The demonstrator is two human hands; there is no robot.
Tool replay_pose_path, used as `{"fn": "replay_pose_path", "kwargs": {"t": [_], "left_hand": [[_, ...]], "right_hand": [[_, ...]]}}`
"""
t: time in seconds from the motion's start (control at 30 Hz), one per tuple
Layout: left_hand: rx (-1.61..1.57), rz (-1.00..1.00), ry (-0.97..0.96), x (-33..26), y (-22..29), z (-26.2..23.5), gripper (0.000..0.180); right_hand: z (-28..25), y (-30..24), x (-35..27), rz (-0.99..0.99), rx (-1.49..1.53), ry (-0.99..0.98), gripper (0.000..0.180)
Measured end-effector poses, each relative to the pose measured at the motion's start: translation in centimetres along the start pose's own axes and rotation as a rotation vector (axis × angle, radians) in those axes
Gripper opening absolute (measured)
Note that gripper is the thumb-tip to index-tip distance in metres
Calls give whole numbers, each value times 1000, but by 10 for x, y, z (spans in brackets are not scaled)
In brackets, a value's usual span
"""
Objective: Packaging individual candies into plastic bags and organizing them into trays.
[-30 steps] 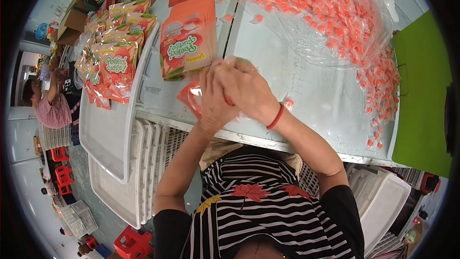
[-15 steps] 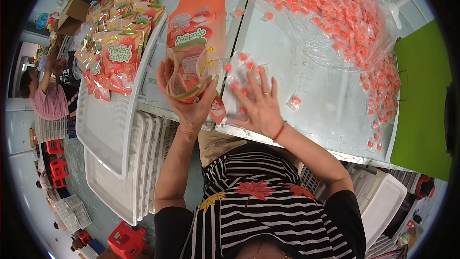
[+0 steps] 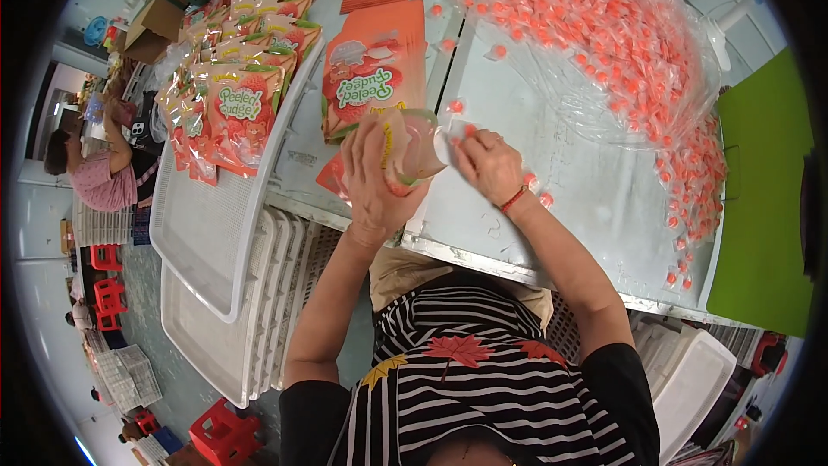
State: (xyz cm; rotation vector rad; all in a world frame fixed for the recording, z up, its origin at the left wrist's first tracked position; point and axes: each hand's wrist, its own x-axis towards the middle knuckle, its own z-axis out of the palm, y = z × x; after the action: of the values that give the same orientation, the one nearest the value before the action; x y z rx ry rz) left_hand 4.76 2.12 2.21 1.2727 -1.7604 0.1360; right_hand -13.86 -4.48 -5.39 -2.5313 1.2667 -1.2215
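Note:
My left hand (image 3: 373,185) is wrapped round an open candy pouch (image 3: 416,142), tilted so that its mouth faces right. Right beside that mouth is my right hand (image 3: 493,171), its fingers closed together on small wrapped candies (image 3: 467,130) with orange-red centres; how many it holds is hidden. One loose candy (image 3: 455,107) lies just beyond these fingers, and a couple more lie beside my right wrist. Behind my left hand, flat printed pouches (image 3: 366,78) are stacked on the table.
A big clear plastic bag (image 3: 595,60) of wrapped candies spreads over the far right, with loose ones trailing along the right edge by a green panel (image 3: 763,198). Filled pouches (image 3: 237,112) stand on a white tray (image 3: 203,233) at left. A person in pink (image 3: 99,177) is farther left.
My left hand has tipped the pouch toward the right. My right hand, spread flat over the candies before, has closed on some and moved up to the pouch mouth.

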Motion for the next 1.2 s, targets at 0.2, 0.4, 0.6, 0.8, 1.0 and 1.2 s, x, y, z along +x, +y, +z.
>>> {"fn": "replay_pose_path", "kwargs": {"t": [0.2, 0.4, 0.6, 0.8, 1.0, 1.2], "left_hand": [[108, 34, -151, 0, -1, 16, 90], [83, 77, -200, 4, 4, 21, 87], [-145, 72, -208, 4, 13, 35, 87], [-352, -245, -113, -12, 12, 46, 92], [-313, -211, -91, -9, 8, 41, 93], [-236, -166, -113, -6, 12, 38, 92]], "right_hand": [[-38, -15, 39, 576, 675, 16, 11], [-108, -42, 74, -6, 152, -400, 13], [-87, -52, 81, 107, 248, -216, 17], [-59, -68, 95, 192, 349, -96, 19], [-45, -57, 81, 583, 721, 40, 29], [-53, -63, 79, 507, 496, -83, 24]]}}
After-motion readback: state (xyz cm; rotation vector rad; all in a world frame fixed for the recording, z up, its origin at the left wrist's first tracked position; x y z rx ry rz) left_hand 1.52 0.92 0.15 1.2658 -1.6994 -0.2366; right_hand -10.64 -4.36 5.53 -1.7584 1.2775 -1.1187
